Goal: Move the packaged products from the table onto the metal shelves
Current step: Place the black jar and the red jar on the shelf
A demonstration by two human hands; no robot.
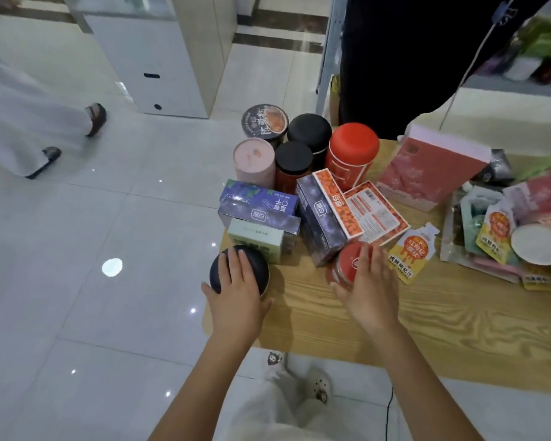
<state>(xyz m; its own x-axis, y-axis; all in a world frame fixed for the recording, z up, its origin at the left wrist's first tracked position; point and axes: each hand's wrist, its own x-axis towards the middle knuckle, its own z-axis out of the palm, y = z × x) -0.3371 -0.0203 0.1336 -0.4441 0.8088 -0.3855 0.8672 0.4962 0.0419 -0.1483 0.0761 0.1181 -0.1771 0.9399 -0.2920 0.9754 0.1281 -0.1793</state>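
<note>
Both forearms are extended forward and down from the bottom of the view, the left one angled toward the near left corner of the wooden table, the right one toward its middle. The left hand is laid over the domed lid of a dark jar – fingers draped across the top, thumb set against the left side, so the jar is gripped from above. The jar is stood at the very corner, just beside a green box. The right hand is held flat with fingers straight and spread over a red-lidded jar; whether the lid is actually touched cannot be told through the blur.

Behind the hands the table is crowded: blue boxes, an upright dark box, a red canister and a yellow pouch are packed close together. Bare wood is left along the near edge – most of it to the right of the right hand. White floor tiles lie open to the left of the table edge. A person in dark clothing is stood at the far side.
</note>
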